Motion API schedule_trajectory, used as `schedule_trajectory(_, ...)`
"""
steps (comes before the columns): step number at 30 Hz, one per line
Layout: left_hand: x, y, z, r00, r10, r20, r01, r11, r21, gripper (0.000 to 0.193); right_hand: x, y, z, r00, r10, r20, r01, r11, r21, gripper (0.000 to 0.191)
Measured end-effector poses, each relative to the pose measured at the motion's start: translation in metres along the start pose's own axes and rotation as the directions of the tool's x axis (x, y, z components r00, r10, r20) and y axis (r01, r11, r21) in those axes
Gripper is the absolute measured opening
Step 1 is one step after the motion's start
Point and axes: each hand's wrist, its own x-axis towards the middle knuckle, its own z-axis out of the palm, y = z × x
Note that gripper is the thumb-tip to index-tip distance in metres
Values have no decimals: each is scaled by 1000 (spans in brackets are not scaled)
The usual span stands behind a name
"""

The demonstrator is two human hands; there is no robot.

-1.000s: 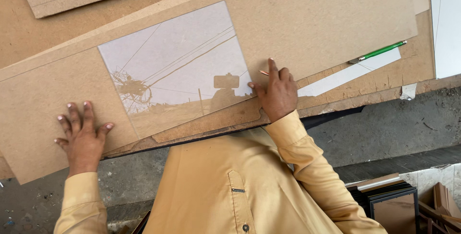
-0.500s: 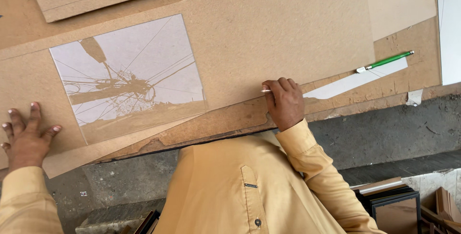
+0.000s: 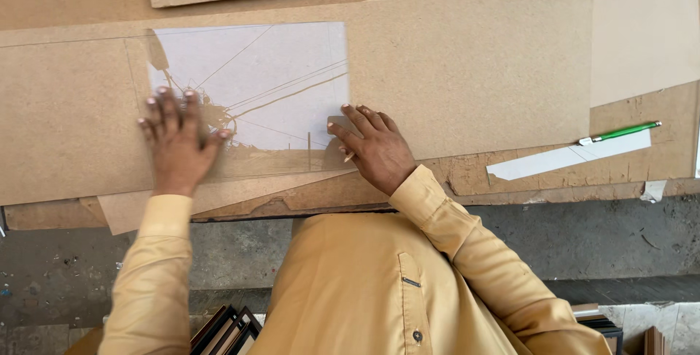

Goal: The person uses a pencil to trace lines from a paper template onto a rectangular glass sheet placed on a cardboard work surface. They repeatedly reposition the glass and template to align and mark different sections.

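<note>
Glass sheet point(image 3: 251, 92) flat on brown board point(image 3: 467, 71); my left hand point(image 3: 177, 143) spread open on it, right hand point(image 3: 373, 147) pinching pencil point(image 3: 348, 157). I judge no outline drawn yet.

Glass pane point(image 3: 277, 85) on board point(image 3: 467, 71), pen point(image 3: 620, 133) to its right, picture frames point(image 3: 226, 329) below

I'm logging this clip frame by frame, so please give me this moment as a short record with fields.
Left hand: flat, fingers spread on the glass sheet's left edge
Right hand: on the sheet's lower right corner, a thin pencil-like stick under the fingers
Glass sheet: lies on a brown board, reflecting wires
Green pen: on a white strip, to the right
</note>
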Motion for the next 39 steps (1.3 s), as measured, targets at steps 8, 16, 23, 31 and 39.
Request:
schedule_trajectory(8,-2,149,47,998,65,-27,-65,998,6,97,-35,60,19,916,400,-21,-396,895,-208,54)
schedule_trajectory(16,-12,256,50,962,275,3,-271,951,-147,95,-94,160,-8,861,486,-148,-508,836,-206,52)
schedule_trajectory(23,-14,253,50,915,401,-53,-404,904,-138,85,-109,183,-24,900,389,-199,-428,874,-229,51)
schedule_trajectory(31,-3,229,47,948,312,-64,-318,940,-126,85,-98,166,-11,882,425,-205,-466,852,-240,48)
schedule_trajectory(39,1,221,54,958,278,-71,-286,944,-166,90,-99,166,-12,896,396,-201,-437,869,-234,46)
